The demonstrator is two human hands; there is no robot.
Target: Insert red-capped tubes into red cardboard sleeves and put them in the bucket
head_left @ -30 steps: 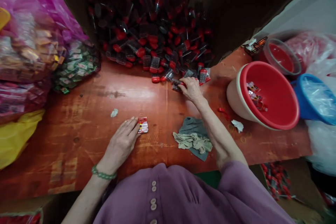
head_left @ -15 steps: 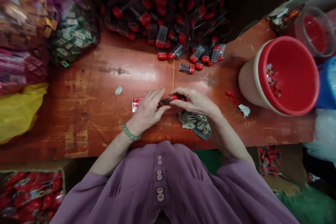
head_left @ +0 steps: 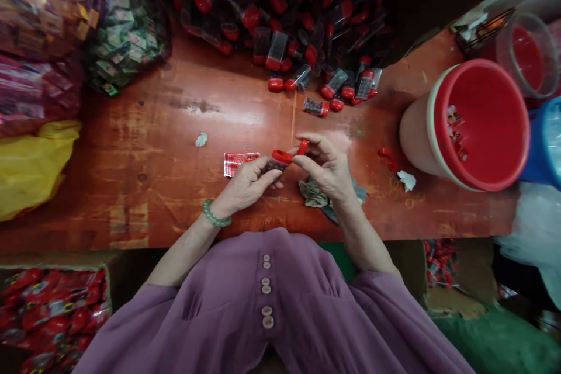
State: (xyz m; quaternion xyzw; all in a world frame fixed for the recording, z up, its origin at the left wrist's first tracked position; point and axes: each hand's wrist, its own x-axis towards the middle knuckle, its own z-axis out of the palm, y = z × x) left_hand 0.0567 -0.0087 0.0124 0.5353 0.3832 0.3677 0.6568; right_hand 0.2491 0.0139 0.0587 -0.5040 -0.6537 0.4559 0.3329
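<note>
My left hand (head_left: 242, 190), with a green bead bracelet at the wrist, is closed on a small clear container (head_left: 281, 156) with a red top and dark pieces inside. Just to its right, my right hand (head_left: 329, 170) pinches a small red cap (head_left: 302, 146) between thumb and fingers. The cap stands at the container's red end; whether they still touch I cannot tell. Behind my left fingers a flat red packet (head_left: 236, 162) lies on the table. A crumpled grey-green cloth (head_left: 313, 194) lies under my right hand, partly hidden by it.
Many red-capped containers (head_left: 277, 49) spill from a dark box at the back. A red basin (head_left: 491, 128) in a pale bucket stands right. Bags of packets (head_left: 127, 41) and a yellow bag (head_left: 35, 169) fill the left. Paper scraps (head_left: 407, 180) and rubber bands (head_left: 409, 203) lie near the bucket.
The red cap now shows raised in my right fingers, at the container's end. My right hand has turned more upright, and my left hand uncovers more of the red packet.
</note>
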